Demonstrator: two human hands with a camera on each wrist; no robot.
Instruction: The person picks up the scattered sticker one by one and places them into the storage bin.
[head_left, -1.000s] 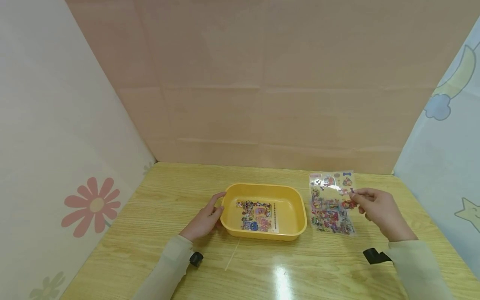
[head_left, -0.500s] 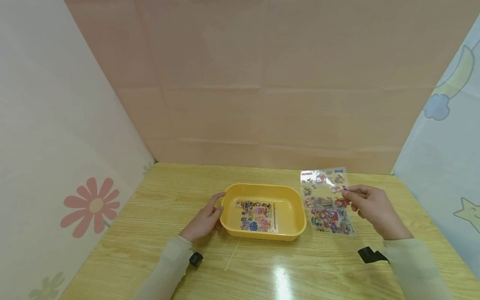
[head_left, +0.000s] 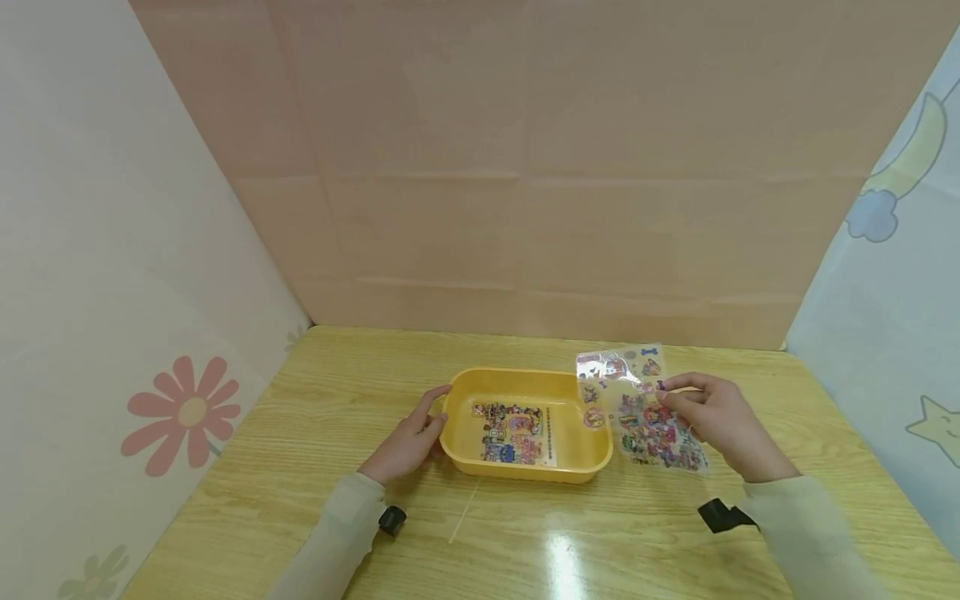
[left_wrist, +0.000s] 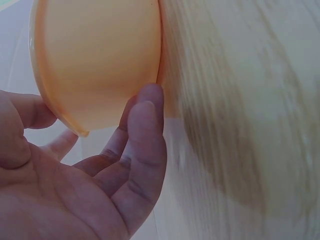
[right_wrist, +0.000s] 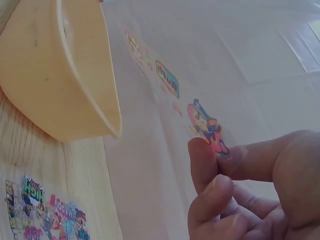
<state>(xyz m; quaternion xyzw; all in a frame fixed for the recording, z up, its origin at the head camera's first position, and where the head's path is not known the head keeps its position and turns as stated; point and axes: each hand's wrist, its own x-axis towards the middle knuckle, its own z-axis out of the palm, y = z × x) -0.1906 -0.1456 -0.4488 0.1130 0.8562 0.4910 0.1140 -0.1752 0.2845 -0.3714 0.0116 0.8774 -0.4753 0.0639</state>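
A yellow plastic basin (head_left: 525, 473) stands on the table, with printed sticker sheets (head_left: 516, 435) lying inside. My left hand (head_left: 405, 442) grips the basin's left end; in the left wrist view thumb and fingers (left_wrist: 145, 127) lie against its rim and outer wall. My right hand (head_left: 716, 429) pinches the right edge of a clear sticker sheet (head_left: 618, 367) between thumb and fingertips. That sheet is raised and tilted, its left part over the basin's right rim. Below it, another sticker sheet (head_left: 660, 446) lies on the table, partly covered from view.
The wood-grain table (head_left: 337, 375) carries the basin and the sheets. A beige sheet-covered wall (head_left: 480, 208) closes off the back. Patterned walls stand at the left (head_left: 150, 250) and right (head_left: 892, 292).
My right hand has moved left with the clear sticker sheet, bringing it from beside the basin to over its right rim. My left hand and the basin have stayed in place.
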